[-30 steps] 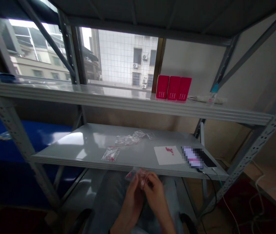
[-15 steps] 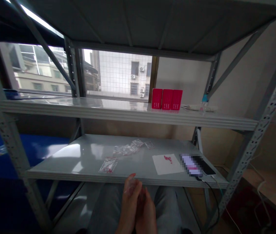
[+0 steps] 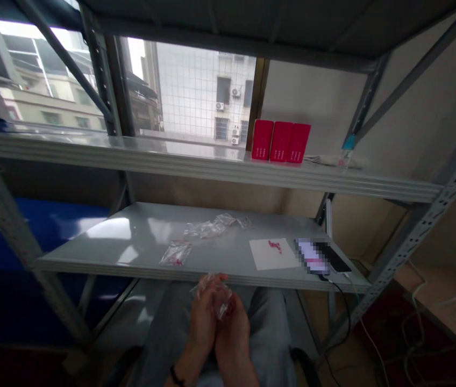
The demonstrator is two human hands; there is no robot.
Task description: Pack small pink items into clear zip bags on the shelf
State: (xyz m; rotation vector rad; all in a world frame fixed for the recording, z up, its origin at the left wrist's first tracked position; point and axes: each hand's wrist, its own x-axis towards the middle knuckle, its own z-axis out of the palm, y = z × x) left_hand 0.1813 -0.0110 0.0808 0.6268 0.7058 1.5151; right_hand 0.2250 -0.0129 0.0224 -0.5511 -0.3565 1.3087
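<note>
A crumpled clear plastic bag (image 3: 213,293) sits at the fingertips of both hands, just below the front edge of the lower shelf (image 3: 91,236). Its folds hide its exact shape, and its long axis is hard to read, though it seems to run slightly across the hands, from upper left to lower right. The left hand (image 3: 202,322) and right hand (image 3: 232,339) are together and cupped around it, palms facing, with neither clearly nearer. Something pinkish shows through the plastic, too blurred to name. A dark band (image 3: 176,375) circles the left wrist, and the hands are held over the lap in grey trousers (image 3: 268,328).

Directly ahead, the shelf's front edge runs above the hands. On the shelf lie a small bag with red bits (image 3: 175,253), a loose clump of clear bags (image 3: 206,228), and, toward the right, a white paper (image 3: 272,253) with red marks. Beside the paper is a phone (image 3: 322,257), its screen pixelated, with a black cable (image 3: 344,306) trailing down. Higher up, three red boxes (image 3: 280,141) stand side by side on the upper shelf (image 3: 91,150), in front of a window (image 3: 196,91).
</note>
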